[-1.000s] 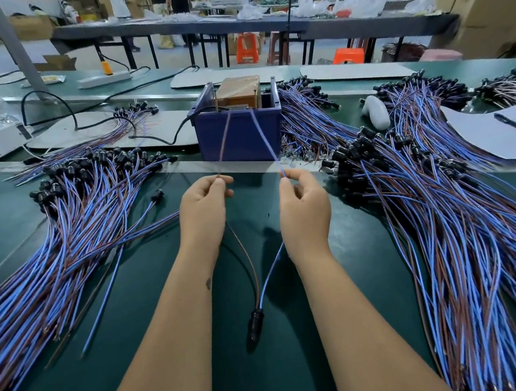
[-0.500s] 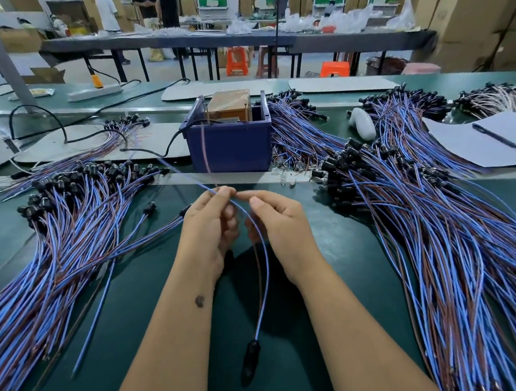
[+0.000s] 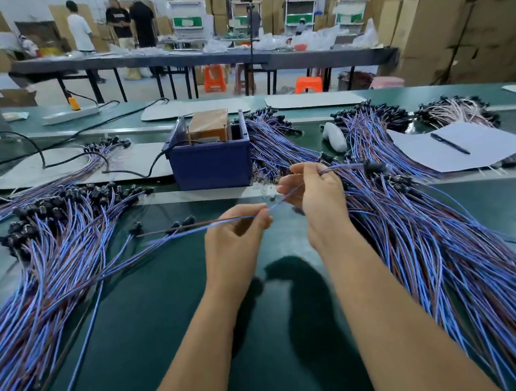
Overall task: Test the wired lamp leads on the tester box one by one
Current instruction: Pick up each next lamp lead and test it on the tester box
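Before blue tester box [image 3: 211,165] mid-table: left hand [image 3: 234,244] pinches lead [image 3: 190,226] outward toward left pile [image 3: 53,260]; right hand [image 3: 316,196] grasps fresh lead [image 3: 349,167] off right pile [image 3: 426,243], likely next for testing.

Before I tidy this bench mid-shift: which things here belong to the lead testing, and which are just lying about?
Part of the job:
- blue tester box
- lead held by the left hand
- lead held by the right hand
- left pile of leads
- right pile of leads

Lying about:
- paper with a pen
- power strip
- white object
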The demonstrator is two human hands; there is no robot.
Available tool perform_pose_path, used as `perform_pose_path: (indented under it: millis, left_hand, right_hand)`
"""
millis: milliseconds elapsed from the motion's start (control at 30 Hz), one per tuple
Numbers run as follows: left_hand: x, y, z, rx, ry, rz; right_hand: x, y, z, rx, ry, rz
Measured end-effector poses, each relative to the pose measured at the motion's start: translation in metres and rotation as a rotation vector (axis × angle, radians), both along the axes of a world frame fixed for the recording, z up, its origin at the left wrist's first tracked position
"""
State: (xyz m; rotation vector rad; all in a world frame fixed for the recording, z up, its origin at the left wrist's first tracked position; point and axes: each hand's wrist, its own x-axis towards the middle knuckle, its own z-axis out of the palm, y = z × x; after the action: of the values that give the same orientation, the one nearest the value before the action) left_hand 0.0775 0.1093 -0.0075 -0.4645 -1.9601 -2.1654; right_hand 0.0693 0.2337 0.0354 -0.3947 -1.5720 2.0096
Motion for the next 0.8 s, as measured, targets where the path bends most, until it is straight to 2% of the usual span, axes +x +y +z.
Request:
perform_pose_path:
  millis: [67, 167, 233, 300, 433, 500, 600, 700, 733, 800]
  left_hand:
    - [0.012, 0.015, -0.005, -0.170, 0.131, -0.143]
    - [0.022, 0.027, -0.015, -0.541, 0.236, -0.357]
    - [0.021, 0.026, -0.016, -0.721, 0.271, -0.384]
    - [0.017, 0.021, -0.014, -0.736, 0.275, -0.299]
    - [0.000, 0.003, -0.006, -0.759, 0.181, 0.001]
    - [-0.009, -0.013, -0.004, -0.858, 0.116, 0.217]
    - [-0.021, -0.041, -0.002, -1.048, -0.048, 0.459]
    - [-0.027, -0.059, -0.003, -1.118, -0.186, 0.518]
    - [-0.027, -0.061, -0.004, -1.107, -0.196, 0.522]
    - [-0.028, -0.063, -0.005, -1.064, -0.193, 0.533]
  right_hand:
    - [-0.001, 0.028, 0.013, 0.085, -0.118, -0.043]
    - [0.007, 0.071, 0.024, 0.580, -0.425, -0.110]
    - [0.018, 0.096, 0.026, 0.914, -0.592, -0.144]
    - [0.027, 0.115, 0.025, 1.114, -0.716, -0.169]
    - [0.030, 0.126, 0.018, 1.367, -0.936, -0.233]
    - [0.026, 0.113, 0.017, 1.478, -0.945, -0.329]
    - [0.014, 0.070, 0.013, 1.485, -0.734, -0.347]
    - [0.000, 0.012, -0.002, 1.376, -0.507, -0.191]
    - [-0.003, -0.008, -0.010, 1.261, -0.443, -0.085]
    - [-0.007, -0.044, -0.025, 0.906, -0.364, 0.153]
